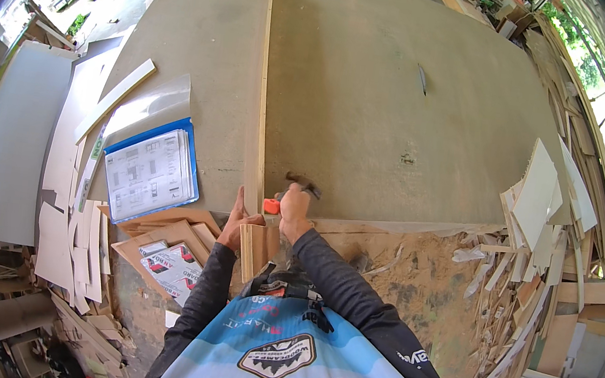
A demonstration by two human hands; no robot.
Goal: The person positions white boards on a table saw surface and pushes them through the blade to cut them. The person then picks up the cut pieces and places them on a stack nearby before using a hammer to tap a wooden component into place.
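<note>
A long wooden board (pixel 262 107) stands on edge across the big worktop. At its near end is a shorter pale wood piece (pixel 247 247), close to my body. My left hand (pixel 239 223) is closed around the wood where the two meet, its thumb pointing up along the board. Just right of the board, my right hand (pixel 296 211) grips a claw hammer (pixel 305 184). The dark hammer head shows beyond my fist. An orange part (pixel 271 205) sticks out left of that fist, close to the board; whether it belongs to the hammer I cannot tell.
Left of the board, a blue folder (pixel 194 167) with printed drawings lies beside a white strip (pixel 115 99). A thin dark pointed object (pixel 422 79) rests on the worktop (pixel 370 137). Offcuts (pixel 538 197) lean at right; more boards (pixel 75 235) and scraps crowd the left.
</note>
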